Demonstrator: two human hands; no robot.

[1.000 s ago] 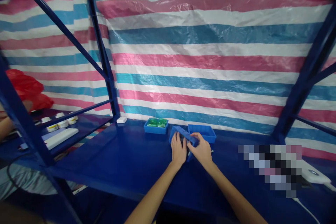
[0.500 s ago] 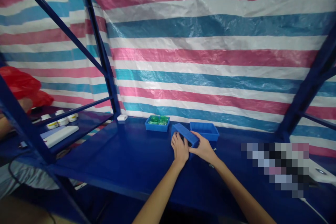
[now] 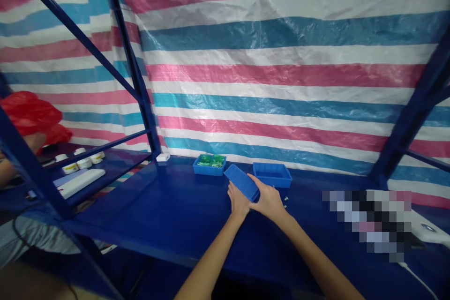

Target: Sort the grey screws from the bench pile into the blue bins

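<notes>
A blue plastic box is tilted between my two hands above the blue table, its flat outer face toward me. My left hand grips its lower left side, with the fingers partly hidden behind it. Around the right end of the same box my right hand is closed. Just behind stands another blue box, with nothing visible inside. A third blue box, farther left, holds green packets. Several small light pieces lie on the table right of my right hand.
A small white box sits at the table's back left. At the right are a white device with a cable and a pixelated area. Beyond the blue rack post, a person's hand is near a red bag and white jars.
The held box has turned so that its flat face now shows more. My left fingers have slipped behind it. More small pieces show on the table at the right.
</notes>
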